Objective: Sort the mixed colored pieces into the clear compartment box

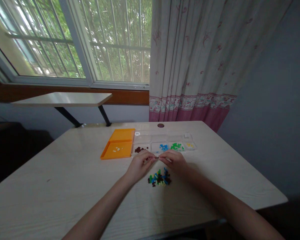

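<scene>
My left hand [141,163] and my right hand [173,160] meet above the middle of the table. Thumb and fingers of each are pinched on opposite ends of a small dark piece [157,157], too small to name exactly. Just below them lies a loose pile of small mixed pieces [160,178] in blue, green, dark brown and pale yellow. Beyond my hands, a clear compartment tray [151,136] holds sorted pieces: dark brown ones [141,149], blue ones [163,147], green ones [176,146] and a few yellow ones [189,145]. My fingers partly cover its near edge.
Left of the tray lies an opened orange case [122,134] with several white pieces [117,149] in its near half. A raised shelf [72,98] stands on black legs at the back left. Behind the table [65,180] are a window and a curtain [190,66].
</scene>
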A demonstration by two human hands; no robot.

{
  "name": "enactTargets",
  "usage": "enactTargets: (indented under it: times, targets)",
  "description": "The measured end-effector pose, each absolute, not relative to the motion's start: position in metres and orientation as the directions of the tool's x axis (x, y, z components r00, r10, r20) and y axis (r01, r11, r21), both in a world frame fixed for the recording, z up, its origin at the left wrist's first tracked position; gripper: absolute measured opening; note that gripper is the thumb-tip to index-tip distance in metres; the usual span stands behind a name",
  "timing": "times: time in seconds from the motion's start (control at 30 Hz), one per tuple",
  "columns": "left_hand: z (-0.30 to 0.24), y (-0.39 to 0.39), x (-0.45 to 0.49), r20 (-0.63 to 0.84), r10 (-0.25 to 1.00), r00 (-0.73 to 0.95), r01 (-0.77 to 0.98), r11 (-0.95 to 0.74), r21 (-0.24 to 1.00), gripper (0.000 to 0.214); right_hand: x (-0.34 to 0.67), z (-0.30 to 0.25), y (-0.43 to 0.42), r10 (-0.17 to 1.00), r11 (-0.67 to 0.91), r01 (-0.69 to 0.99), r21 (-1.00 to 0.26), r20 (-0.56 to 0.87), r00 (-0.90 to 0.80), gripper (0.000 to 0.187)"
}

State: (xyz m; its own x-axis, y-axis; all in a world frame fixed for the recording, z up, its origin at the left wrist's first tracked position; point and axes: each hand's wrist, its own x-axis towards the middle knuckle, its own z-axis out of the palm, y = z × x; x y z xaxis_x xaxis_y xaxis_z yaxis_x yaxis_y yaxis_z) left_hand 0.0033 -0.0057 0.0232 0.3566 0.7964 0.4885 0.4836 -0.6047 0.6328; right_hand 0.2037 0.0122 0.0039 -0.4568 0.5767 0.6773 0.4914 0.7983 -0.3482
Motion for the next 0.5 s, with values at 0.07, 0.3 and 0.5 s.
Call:
enactTargets:
  times: [0.07, 0.3, 0.5]
  targets:
    - [0.027, -0.006, -0.001, 0.521, 0.789, 0.325, 0.488, -0.612, 0.623, 0.015, 0.210, 0.005, 0.016, 0.604, 0.786, 0.501, -0.361, 0.617, -0.504, 0.015]
    - [0.042, -0.007, -0.017, 0.625, 0.758, 0.184, 0.505, -0.618, 0.602, 0.015, 0.232, 0.009, 0.021, 0.603, 0.771, 0.446, -0.454, 0.295, -0.741, 0.011]
    - [0.046, -0.003, -0.024, 0.654, 0.741, 0.152, 0.525, -0.622, 0.581, 0.013, 0.231, 0.006, 0.023, 0.585, 0.760, 0.411, -0.503, 0.256, -0.769, 0.012]
